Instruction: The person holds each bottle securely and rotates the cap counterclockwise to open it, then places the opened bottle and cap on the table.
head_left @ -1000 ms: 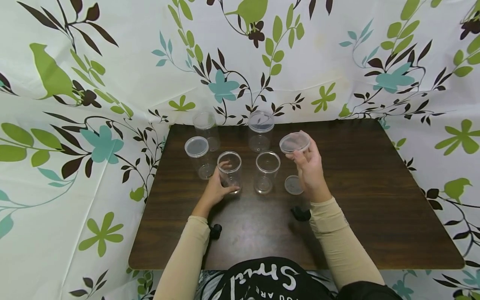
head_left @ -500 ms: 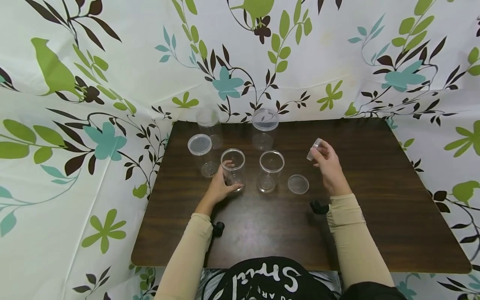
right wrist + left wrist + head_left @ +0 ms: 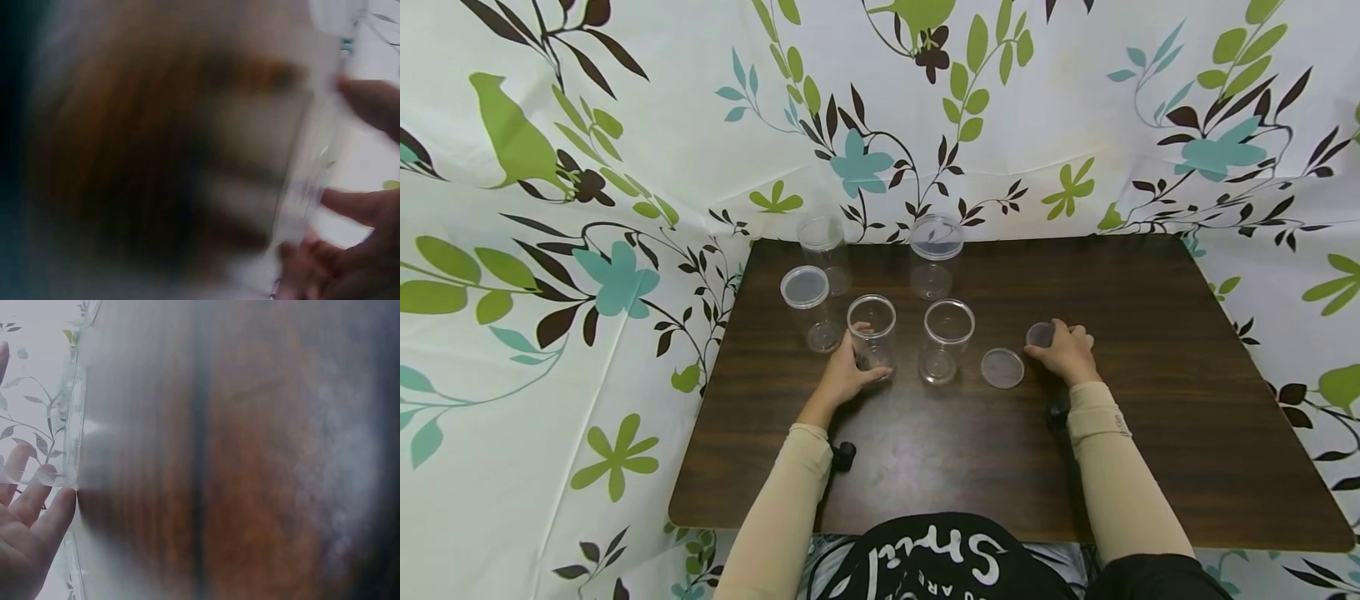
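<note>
My left hand (image 3: 859, 367) grips a clear, open plastic jar (image 3: 871, 332) standing on the dark wooden table (image 3: 1150, 392). In the left wrist view its fingers (image 3: 31, 506) lie against the jar's clear wall (image 3: 70, 425). My right hand (image 3: 1054, 343) holds a round clear lid (image 3: 1040, 335) low on the table, right of the jars. The right wrist view is blurred, showing fingers (image 3: 369, 206) around the lid (image 3: 306, 181). A second open jar (image 3: 947, 340) stands between my hands, with a loose lid (image 3: 1002, 368) flat beside it.
A lidded jar (image 3: 806, 307) stands left of the held jar. At the back are an open jar (image 3: 824, 242) and a lidded jar (image 3: 936, 254). Floral cloth (image 3: 587, 275) walls the table on three sides. Bare tabletop stretches to the right and front.
My right hand has carried the lid from up above the jars, rightward and down to the table. The left hand has stayed on its jar.
</note>
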{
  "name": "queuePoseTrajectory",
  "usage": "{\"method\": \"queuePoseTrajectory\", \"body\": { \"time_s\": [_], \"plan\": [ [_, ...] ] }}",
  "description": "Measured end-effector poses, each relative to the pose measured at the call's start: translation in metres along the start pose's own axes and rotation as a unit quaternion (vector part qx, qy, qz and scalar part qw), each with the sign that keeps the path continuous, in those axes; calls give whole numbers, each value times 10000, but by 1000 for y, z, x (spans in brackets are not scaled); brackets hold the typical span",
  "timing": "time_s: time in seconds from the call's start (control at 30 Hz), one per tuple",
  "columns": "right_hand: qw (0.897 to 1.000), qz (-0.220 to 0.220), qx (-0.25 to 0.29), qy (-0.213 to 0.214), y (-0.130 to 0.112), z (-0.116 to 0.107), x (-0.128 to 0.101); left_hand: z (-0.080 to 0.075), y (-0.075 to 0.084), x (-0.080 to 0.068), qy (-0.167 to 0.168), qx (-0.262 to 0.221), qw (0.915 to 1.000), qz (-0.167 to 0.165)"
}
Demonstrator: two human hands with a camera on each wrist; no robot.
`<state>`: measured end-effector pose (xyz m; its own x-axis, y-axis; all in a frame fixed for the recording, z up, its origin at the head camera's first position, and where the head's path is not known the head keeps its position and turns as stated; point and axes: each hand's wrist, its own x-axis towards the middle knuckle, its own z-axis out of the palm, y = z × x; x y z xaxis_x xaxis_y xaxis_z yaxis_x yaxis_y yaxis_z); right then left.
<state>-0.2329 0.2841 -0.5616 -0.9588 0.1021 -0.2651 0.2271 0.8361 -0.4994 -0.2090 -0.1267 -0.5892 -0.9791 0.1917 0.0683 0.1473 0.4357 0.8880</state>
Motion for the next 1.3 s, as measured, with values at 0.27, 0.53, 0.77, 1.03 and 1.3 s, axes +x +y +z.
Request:
{"method": "queuePoseTrajectory", "body": {
  "time_s": [0.27, 0.53, 0.77, 1.03, 1.3],
  "plan": [
    [9999, 11, -59, -90, 7, 4, 2, 1, -1, 1, 12, 163, 9997, -196],
    [9996, 58, 94, -263, 6, 2, 1, -9, -3, -1, -334, 188, 9975, -601],
    [9978, 141, 430, -476, 9, -8, 0, -46, -9, -13, -960, 135, 9888, -1135],
    [9985, -76, 363, -392, 15, -11, 1, -84, -12, -25, -662, 431, 9718, -2220],
    [9970, -116, 483, -586, 15, -16, -4, -96, -3, -3, 739, -26, 9781, -1944]
  ]
}}
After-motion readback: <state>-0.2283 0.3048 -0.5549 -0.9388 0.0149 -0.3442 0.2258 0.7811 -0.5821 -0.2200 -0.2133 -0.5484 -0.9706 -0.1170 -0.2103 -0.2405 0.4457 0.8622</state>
